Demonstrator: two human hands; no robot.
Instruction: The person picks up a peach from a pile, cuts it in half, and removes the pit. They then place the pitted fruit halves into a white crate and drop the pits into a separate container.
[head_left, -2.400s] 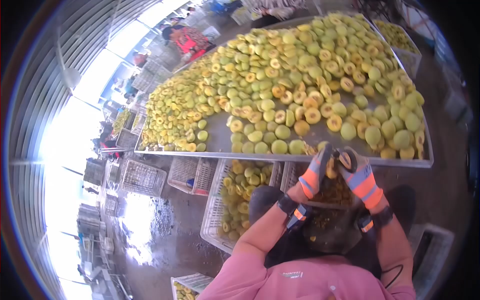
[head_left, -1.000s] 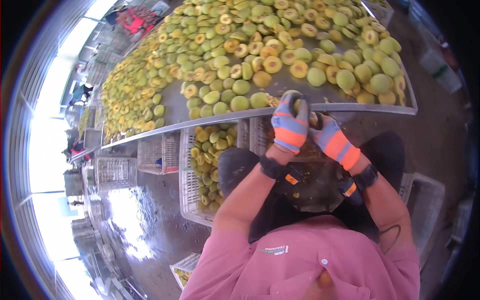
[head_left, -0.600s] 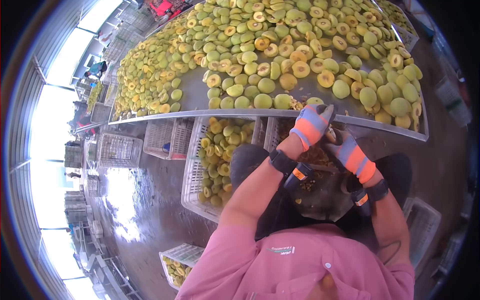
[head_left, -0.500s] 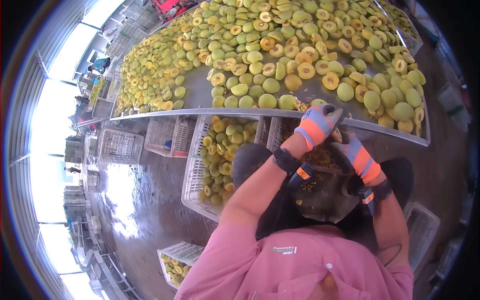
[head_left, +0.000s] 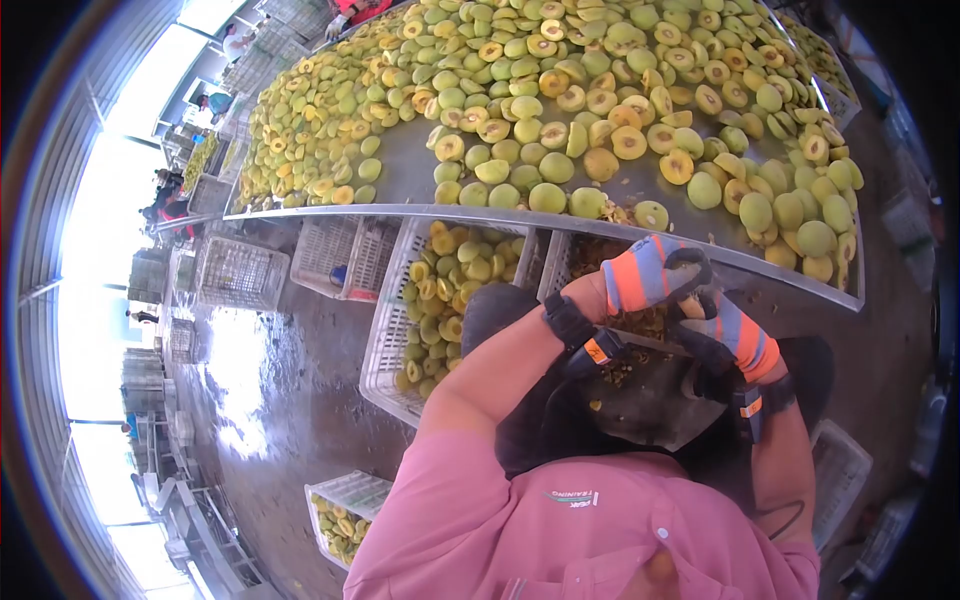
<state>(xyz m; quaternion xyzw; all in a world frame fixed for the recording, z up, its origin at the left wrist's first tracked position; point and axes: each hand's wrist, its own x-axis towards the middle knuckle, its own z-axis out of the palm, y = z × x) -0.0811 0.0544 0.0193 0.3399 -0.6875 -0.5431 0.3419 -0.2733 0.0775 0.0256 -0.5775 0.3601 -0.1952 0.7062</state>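
Observation:
Both my hands wear grey and orange gloves with dark fingertips and meet just below the metal table's near edge. My left hand (head_left: 655, 272) is closed, its fingers curled toward the right; what they grip is hidden. My right hand (head_left: 728, 332) is closed around a small tan-brown piece of fruit (head_left: 690, 304), mostly covered by the gloved fingers. Beyond them, halved green-yellow stone fruit (head_left: 630, 142), many with brown pit cavities, covers the metal table (head_left: 400, 160). A whole-looking green fruit (head_left: 651, 215) lies at the table edge near my left hand.
A white crate of fruit (head_left: 375, 375) stands left of my knees. Below my hands, a crate (head_left: 556, 270) holds brown scraps. More crates (head_left: 240, 272) stand on the wet floor (head_left: 300, 400). A person's gloved hand (head_left: 338, 25) is at the table's far left.
Both hands have moved slightly down, away from the table edge, still close together. The brown-centred fruit half seen between them is now more hidden by the fingers. The view has shifted slightly.

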